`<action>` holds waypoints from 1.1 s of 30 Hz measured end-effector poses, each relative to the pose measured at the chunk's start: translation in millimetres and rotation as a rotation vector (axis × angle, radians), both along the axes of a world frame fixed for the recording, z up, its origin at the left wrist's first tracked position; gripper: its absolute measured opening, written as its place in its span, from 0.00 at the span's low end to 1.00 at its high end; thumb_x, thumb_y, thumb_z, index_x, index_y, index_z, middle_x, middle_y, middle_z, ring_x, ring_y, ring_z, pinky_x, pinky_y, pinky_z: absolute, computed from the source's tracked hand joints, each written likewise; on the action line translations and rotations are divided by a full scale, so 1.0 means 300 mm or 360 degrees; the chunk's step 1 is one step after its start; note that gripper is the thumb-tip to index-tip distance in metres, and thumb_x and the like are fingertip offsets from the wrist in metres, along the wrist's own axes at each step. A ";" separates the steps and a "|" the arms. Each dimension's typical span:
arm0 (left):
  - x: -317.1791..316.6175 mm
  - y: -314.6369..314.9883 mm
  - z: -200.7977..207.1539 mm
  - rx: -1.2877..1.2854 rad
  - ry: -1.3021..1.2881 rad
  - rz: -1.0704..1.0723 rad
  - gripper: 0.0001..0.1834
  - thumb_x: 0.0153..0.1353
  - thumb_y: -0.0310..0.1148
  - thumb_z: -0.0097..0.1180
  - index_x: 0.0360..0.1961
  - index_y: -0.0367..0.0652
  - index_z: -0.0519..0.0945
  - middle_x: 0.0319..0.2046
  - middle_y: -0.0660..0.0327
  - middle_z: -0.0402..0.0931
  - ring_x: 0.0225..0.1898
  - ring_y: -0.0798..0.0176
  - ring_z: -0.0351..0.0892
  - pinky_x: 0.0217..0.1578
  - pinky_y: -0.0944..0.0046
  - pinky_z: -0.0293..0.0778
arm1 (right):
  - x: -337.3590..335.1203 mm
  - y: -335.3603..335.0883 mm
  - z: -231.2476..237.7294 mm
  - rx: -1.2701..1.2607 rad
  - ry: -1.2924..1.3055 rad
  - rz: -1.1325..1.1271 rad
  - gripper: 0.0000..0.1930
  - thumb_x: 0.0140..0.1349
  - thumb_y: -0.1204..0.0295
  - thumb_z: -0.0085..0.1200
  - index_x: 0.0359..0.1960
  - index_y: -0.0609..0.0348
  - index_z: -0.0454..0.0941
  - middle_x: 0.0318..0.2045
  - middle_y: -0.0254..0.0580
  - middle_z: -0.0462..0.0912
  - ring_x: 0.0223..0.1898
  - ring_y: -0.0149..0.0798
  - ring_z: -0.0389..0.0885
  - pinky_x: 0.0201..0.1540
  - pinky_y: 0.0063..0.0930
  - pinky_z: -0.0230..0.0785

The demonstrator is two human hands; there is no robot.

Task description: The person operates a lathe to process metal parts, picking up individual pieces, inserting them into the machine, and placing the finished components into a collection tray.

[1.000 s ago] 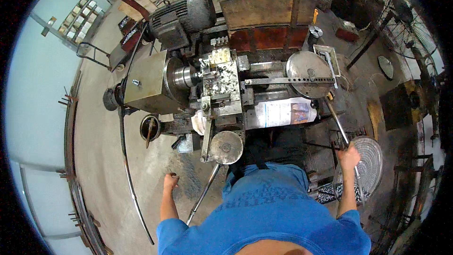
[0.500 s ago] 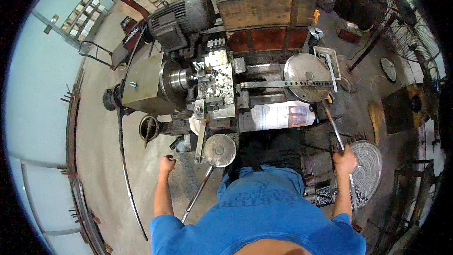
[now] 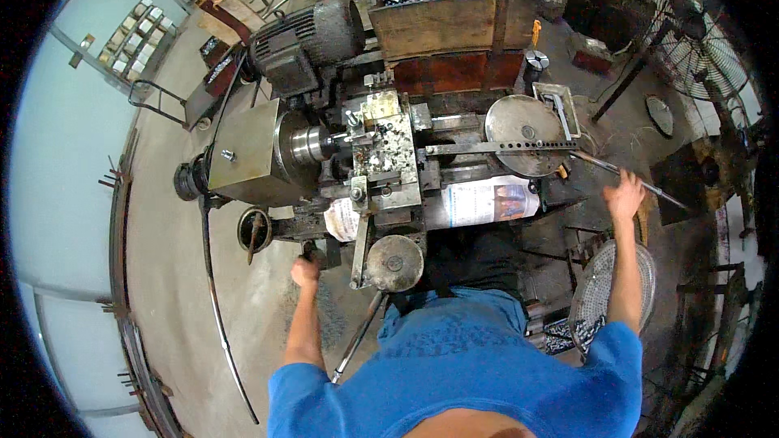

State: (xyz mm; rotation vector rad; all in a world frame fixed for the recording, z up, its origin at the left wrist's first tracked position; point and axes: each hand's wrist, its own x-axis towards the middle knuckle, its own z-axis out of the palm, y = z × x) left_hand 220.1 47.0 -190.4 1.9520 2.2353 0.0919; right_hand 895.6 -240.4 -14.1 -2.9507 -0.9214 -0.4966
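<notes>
My right hand (image 3: 625,195) is on a long metal lever (image 3: 664,195), its fingers over the bar. The lever slants out from beside a large round plate (image 3: 519,126) on the right of a greasy lathe-like machine. My left hand (image 3: 305,270) is closed below the machine's front left, against something dark whose kind is hidden. Between my arms are a smaller round disc (image 3: 395,262) and a second metal rod (image 3: 359,337). The tool slide (image 3: 388,154), littered with chips, sits next to the bright spindle (image 3: 308,144). A perforated bar (image 3: 499,147) crosses the large plate.
Behind the machine stands a wooden bin (image 3: 438,28) of small shiny metal parts. An electric motor (image 3: 312,36) is at the back left. A round basket (image 3: 613,284) stands under my right arm, a fan (image 3: 698,57) farther right. A pot (image 3: 255,229) hangs at left.
My right hand has swung the lever outward and away from me. The tool slide and smaller disc have shifted right. My left hand has moved slightly right, toward the machine.
</notes>
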 end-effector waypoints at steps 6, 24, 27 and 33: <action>-0.164 0.018 -0.124 -0.0235 0.0049 -0.0243 0.23 0.48 0.52 0.55 0.30 0.41 0.74 0.28 0.49 0.77 0.32 0.47 0.78 0.32 0.50 0.73 | -0.155 0.047 0.057 0.0354 0.0200 0.0378 0.23 0.36 0.66 0.53 0.39 0.60 0.76 0.42 0.51 0.75 0.47 0.52 0.69 0.52 0.41 0.59; -0.696 -0.166 0.763 0.0566 -0.0186 0.0438 0.21 0.50 0.42 0.58 0.39 0.37 0.76 0.23 0.52 0.77 0.24 0.55 0.76 0.27 0.58 0.71 | -1.214 1.086 0.412 -0.0477 -0.0069 0.2201 0.13 0.39 0.66 0.54 0.28 0.54 0.81 0.32 0.44 0.79 0.41 0.46 0.73 0.56 0.44 0.50; -0.565 -0.311 0.646 0.0592 0.0030 0.0425 0.32 0.41 0.47 0.65 0.44 0.35 0.75 0.24 0.52 0.76 0.27 0.51 0.77 0.32 0.55 0.71 | -1.223 1.126 0.378 -0.0598 0.0062 0.2248 0.12 0.40 0.66 0.54 0.30 0.50 0.81 0.32 0.42 0.80 0.42 0.45 0.75 0.58 0.47 0.49; -0.350 -0.366 0.703 0.0478 -0.0129 0.0196 0.21 0.43 0.40 0.63 0.28 0.32 0.71 0.15 0.54 0.72 0.19 0.54 0.75 0.25 0.56 0.71 | -1.215 1.132 0.359 -0.0524 0.0015 0.2296 0.10 0.41 0.65 0.53 0.26 0.53 0.81 0.29 0.44 0.81 0.39 0.46 0.77 0.61 0.45 0.47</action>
